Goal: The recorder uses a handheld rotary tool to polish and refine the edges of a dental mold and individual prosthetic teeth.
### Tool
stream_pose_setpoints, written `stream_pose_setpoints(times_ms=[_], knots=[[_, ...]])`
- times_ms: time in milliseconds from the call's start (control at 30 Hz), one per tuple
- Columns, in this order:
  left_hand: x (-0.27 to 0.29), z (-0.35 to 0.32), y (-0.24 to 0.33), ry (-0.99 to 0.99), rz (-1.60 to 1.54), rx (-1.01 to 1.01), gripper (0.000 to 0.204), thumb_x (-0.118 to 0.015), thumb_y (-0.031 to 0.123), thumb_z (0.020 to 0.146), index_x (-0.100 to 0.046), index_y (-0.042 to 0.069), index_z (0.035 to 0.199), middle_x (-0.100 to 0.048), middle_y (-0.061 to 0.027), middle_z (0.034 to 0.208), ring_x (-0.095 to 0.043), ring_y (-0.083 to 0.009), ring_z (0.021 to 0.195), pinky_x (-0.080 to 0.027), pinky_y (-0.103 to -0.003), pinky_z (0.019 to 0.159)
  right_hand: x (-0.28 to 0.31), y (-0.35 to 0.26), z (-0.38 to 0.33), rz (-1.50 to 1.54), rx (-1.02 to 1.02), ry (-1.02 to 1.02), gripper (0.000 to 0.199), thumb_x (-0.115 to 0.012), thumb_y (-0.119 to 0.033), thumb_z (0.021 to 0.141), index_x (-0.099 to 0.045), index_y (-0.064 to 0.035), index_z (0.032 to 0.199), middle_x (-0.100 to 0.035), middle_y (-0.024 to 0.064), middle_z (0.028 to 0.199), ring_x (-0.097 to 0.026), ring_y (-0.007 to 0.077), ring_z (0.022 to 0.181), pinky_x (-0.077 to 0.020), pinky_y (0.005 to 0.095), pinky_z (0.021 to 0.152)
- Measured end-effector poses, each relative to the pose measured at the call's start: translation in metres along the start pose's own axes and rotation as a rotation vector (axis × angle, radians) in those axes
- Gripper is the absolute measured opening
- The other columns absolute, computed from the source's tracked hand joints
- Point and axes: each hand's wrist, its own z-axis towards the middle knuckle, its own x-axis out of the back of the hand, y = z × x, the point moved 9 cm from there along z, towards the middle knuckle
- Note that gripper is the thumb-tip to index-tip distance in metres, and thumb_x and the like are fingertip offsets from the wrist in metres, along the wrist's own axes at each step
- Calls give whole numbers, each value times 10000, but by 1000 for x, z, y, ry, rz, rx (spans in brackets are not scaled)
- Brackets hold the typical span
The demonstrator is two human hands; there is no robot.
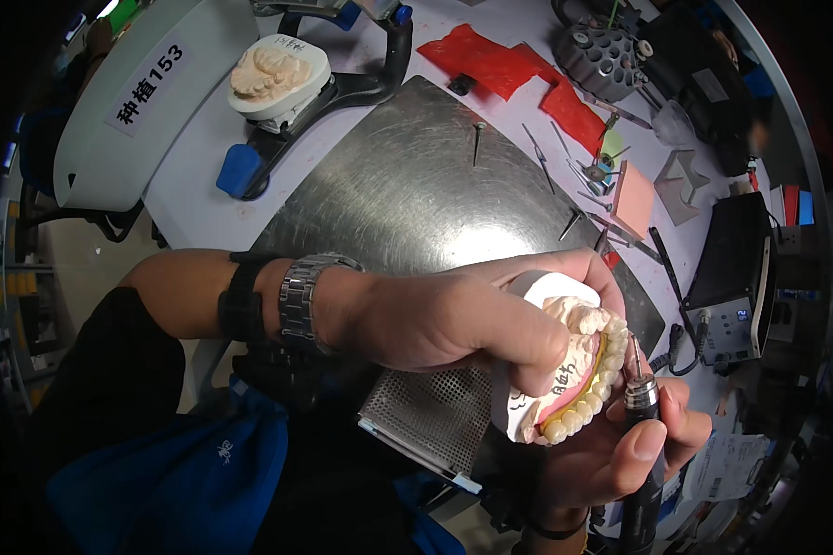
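Observation:
My left hand [453,319] grips a white plaster dental model [565,370] with a row of cream teeth along its curved edge, thumb pressed on its side. My right hand [620,453] holds a dark rotary handpiece [640,435] like a pen. Its thin bur points up and touches the teeth at the model's right side. A metal watch and a black band sit on my left wrist. Both hands hover over the near edge of a round steel plate [407,194].
A second plaster cast [273,74] sits on a black articulator at the back left. Red wax sheets [500,65], loose burs and hand tools lie at the back right beside a round bur holder [600,55]. A grey control box [736,305] stands at right. A perforated tray [426,421] lies under my hands.

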Motion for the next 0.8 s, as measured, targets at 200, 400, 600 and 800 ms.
stream_pose_setpoints(times_ms=[200, 400, 600, 800], knots=[[6, -1, -3, 0, -29, 2, 447, -559, 111, 795, -419, -35, 1194, -587, -73, 961, -584, -94, 831, -500, -245, 748, 1, -2, -1, -84, 17, -27, 283, -520, -281, 871, -413, -47, 990, -454, 88, 907, -595, 213, 865, -497, 364, 823], [-2, -3, -1, -6, -33, 45, 434, -552, 125, 811, -416, -32, 1192, -588, -71, 949, -587, -90, 826, -506, -251, 753, 2, 0, -1, -74, 18, 6, 288, -500, -293, 881, -402, -50, 1000, -454, 96, 899, -592, 216, 862, -499, 363, 834], [0, -1, 3, 7, 6, -32, 438, -544, 113, 817, -391, -32, 1202, -575, -90, 1020, -584, -112, 888, -497, -255, 798, -11, -11, 1, -183, 101, -102, 288, -481, -296, 894, -383, -46, 999, -447, 99, 882, -600, 242, 883, -501, 415, 884], [1, 0, -5, -18, -77, -9, 449, -530, 78, 821, -405, -52, 1232, -570, -129, 1124, -591, -130, 923, -498, -263, 820, -16, -10, 3, -94, 101, -220, 296, -491, -288, 901, -351, -52, 1011, -437, 110, 852, -613, 283, 870, -509, 475, 892]])
